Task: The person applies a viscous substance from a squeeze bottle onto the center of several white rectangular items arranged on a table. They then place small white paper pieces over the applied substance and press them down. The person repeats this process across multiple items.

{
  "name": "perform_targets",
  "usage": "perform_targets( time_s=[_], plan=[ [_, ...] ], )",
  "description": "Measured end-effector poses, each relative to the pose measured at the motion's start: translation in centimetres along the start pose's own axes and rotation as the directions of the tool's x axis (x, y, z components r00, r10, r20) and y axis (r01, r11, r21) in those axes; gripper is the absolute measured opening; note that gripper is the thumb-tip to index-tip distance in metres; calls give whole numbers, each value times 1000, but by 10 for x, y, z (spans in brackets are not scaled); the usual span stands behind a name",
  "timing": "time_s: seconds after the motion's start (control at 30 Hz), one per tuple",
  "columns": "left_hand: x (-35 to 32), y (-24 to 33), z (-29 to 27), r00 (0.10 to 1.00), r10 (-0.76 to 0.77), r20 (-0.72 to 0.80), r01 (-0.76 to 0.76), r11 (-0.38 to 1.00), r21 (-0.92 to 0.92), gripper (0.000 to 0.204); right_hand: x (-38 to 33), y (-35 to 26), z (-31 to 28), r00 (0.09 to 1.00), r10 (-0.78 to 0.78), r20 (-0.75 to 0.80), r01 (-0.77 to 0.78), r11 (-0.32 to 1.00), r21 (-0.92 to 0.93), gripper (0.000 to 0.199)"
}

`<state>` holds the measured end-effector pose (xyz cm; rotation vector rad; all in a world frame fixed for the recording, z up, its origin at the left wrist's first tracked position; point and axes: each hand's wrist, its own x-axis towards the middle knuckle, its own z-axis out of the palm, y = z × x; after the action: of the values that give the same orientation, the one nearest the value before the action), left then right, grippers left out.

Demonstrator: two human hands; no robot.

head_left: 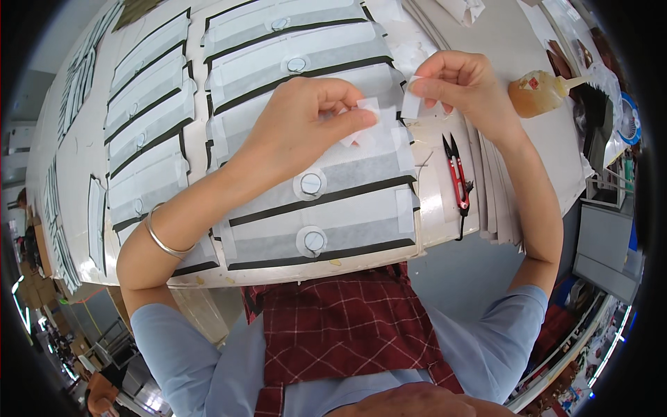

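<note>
My left hand (316, 118) is closed over the panels, with small white strips (368, 105) pinched between thumb and fingers. To its right, my right hand (455, 87) pinches another small white strip (411, 104) near the panels' right edge. Beneath my hands lie pale panels (361, 201) with black edges, stacked in an overlapping column. Several of them bear a round metal disc (310, 183) on a white circular patch. Part of the middle panels is hidden by my left hand and forearm.
Red thread snips (457, 174) lie right of the panels, beside layered beige sheets (497, 201). A bottle of amber liquid (535, 94) lies farther right, near a small blue fan (629, 118). A second column of similar panels (149, 149) is on the left of the table.
</note>
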<state>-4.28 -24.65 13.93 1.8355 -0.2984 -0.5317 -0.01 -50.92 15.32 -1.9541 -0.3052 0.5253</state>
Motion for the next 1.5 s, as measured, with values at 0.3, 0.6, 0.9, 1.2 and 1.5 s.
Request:
perform_targets(
  time_s=[0.3,0.6,0.9,1.2,1.5],
  plan=[
    [0,-8,2,929,332,166,-365,895,257,16,32,11,-3,984,-133,115,148,979,-138,13],
    [10,-3,7,918,194,347,-265,949,171,19,46,13,-7,979,-132,155,161,966,-200,12],
    [14,0,6,881,193,432,-284,946,158,19,43,16,-7,986,-93,137,121,970,-212,13],
    [15,2,3,872,170,458,-265,952,151,19,32,1,11,987,159,-16,-159,975,-152,21],
    [12,1,1,923,326,204,-364,912,191,18,33,-1,8,973,-161,-163,103,943,-317,30]
  ],
)
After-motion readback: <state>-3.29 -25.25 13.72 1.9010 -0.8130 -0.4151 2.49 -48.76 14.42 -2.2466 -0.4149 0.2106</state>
